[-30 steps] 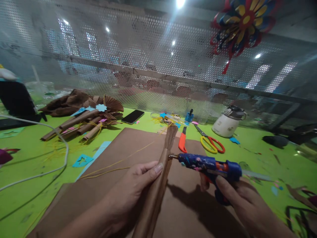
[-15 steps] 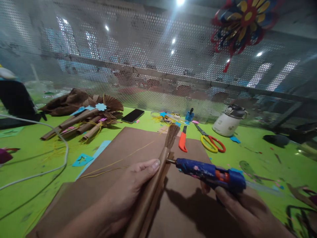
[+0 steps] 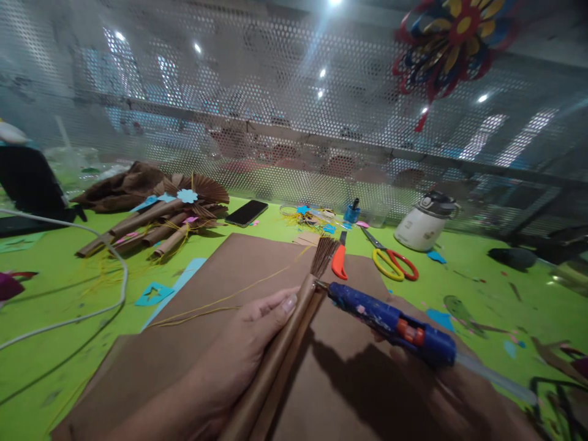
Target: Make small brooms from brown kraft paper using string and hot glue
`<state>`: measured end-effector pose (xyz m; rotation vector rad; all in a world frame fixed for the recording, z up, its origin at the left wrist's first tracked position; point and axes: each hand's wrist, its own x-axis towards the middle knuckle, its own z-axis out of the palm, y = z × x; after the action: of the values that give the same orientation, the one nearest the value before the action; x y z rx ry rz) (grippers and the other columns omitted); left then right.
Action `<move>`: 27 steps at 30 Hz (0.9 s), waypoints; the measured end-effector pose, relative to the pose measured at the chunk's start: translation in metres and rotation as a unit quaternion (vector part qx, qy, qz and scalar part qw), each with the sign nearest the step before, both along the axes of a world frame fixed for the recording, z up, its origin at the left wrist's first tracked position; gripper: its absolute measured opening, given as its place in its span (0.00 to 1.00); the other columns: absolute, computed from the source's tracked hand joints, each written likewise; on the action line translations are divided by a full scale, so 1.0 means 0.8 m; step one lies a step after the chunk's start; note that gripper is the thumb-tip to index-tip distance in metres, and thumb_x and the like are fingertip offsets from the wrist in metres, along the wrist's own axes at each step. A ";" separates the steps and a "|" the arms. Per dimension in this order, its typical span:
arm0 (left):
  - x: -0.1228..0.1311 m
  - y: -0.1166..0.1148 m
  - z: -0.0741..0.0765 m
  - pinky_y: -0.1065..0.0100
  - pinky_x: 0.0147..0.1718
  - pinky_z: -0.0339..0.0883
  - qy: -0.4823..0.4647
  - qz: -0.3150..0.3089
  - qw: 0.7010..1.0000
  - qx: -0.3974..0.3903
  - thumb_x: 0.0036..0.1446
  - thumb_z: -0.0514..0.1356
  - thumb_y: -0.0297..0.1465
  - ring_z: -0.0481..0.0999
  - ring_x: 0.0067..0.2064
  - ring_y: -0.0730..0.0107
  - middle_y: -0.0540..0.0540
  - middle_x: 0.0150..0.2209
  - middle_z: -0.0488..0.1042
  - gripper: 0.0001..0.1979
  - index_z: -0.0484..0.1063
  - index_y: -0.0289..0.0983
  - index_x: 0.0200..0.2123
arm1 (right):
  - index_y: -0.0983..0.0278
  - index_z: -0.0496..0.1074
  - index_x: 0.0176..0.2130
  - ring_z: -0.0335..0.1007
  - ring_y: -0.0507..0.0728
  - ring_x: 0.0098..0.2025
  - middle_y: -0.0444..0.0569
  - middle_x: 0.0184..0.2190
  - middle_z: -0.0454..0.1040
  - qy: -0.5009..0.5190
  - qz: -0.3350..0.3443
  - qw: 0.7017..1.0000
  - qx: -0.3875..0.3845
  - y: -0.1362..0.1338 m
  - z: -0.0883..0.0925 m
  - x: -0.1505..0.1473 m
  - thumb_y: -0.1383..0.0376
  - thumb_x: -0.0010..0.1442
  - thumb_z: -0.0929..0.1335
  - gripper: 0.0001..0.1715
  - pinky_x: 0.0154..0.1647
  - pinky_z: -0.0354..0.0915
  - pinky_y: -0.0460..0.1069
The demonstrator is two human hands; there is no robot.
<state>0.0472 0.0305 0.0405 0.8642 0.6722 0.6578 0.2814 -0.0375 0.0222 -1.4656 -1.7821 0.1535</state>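
Note:
My left hand [image 3: 257, 337] is closed round a rolled brown paper tube [image 3: 280, 349], thumb on its upper side. A fringed brown paper end [image 3: 324, 254] fans out of the tube's far end. In my right hand [image 3: 427, 380] is a blue hot glue gun [image 3: 390, 321], a clear glue stick [image 3: 496, 380] coming out of its back. The gun's metal tip is at the tube's upper edge, just below the fringe. Most of my right fingers are hidden behind the gun. Beneath both hands lies a large sheet of brown paper [image 3: 220, 275].
Beyond the sheet are an orange-handled cutter [image 3: 339, 262], scissors [image 3: 388, 263], a phone [image 3: 247, 212] and a white jug [image 3: 421, 226]. Finished-looking paper rolls [image 3: 138, 223] lie at left, near a white cable [image 3: 123, 288]. A perforated metal panel [image 3: 275, 122] stands behind the green table [image 3: 41, 367].
The glue gun's tip has moved up along the tube to its edge by the fringe, and the gun now tilts more. The fringe leans further right. My left hand keeps its hold.

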 end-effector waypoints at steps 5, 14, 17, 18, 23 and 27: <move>-0.001 0.002 0.001 0.66 0.44 0.66 0.046 0.007 0.998 0.033 0.58 0.58 0.38 0.76 0.39 0.65 0.45 0.41 0.78 0.19 0.71 0.40 0.52 | 0.56 0.75 0.39 0.74 0.56 0.35 0.46 0.33 0.75 -0.019 0.048 0.999 -0.013 0.000 0.021 -0.017 0.60 0.63 0.65 0.08 0.35 0.72 0.48; -0.005 0.004 -0.001 0.69 0.45 0.65 0.050 -0.003 0.996 0.073 0.59 0.58 0.37 0.75 0.42 0.67 0.48 0.43 0.78 0.16 0.73 0.43 0.50 | 0.61 0.68 0.49 0.70 0.56 0.45 0.51 0.49 0.69 -0.029 0.052 0.998 -0.008 -0.005 0.015 -0.012 0.60 0.64 0.64 0.14 0.43 0.69 0.54; -0.005 0.003 0.000 0.65 0.47 0.65 0.045 -0.025 0.996 0.070 0.60 0.56 0.39 0.76 0.42 0.65 0.46 0.43 0.78 0.18 0.71 0.42 0.53 | 0.61 0.68 0.50 0.69 0.57 0.46 0.51 0.50 0.69 -0.027 0.035 0.999 -0.002 -0.005 0.006 -0.009 0.61 0.64 0.65 0.15 0.45 0.68 0.55; -0.005 0.003 0.001 0.65 0.47 0.65 0.049 -0.023 0.996 0.073 0.60 0.56 0.39 0.76 0.42 0.64 0.46 0.44 0.78 0.19 0.71 0.42 0.53 | 0.62 0.68 0.50 0.69 0.57 0.46 0.51 0.50 0.69 -0.027 0.029 0.999 0.000 -0.005 0.004 -0.009 0.61 0.64 0.65 0.15 0.45 0.68 0.55; -0.001 0.003 0.008 0.66 0.45 0.67 0.065 -0.011 0.995 0.071 0.58 0.58 0.37 0.76 0.43 0.63 0.46 0.45 0.77 0.18 0.72 0.41 0.52 | 0.61 0.68 0.50 0.69 0.57 0.47 0.51 0.51 0.69 -0.035 0.012 0.999 0.002 -0.006 0.006 -0.010 0.61 0.64 0.65 0.15 0.45 0.68 0.55; 0.000 0.002 0.010 0.63 0.45 0.67 0.044 -0.024 0.997 0.056 0.58 0.58 0.33 0.77 0.42 0.62 0.45 0.45 0.77 0.20 0.70 0.41 0.54 | 0.62 0.68 0.50 0.69 0.57 0.46 0.51 0.51 0.69 -0.040 0.015 0.999 -0.005 -0.006 0.014 -0.009 0.61 0.64 0.64 0.15 0.45 0.68 0.55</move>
<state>0.0470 0.0317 0.0481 1.0158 0.6974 0.6221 0.2738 -0.0426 0.0330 -1.4702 -1.8716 0.1198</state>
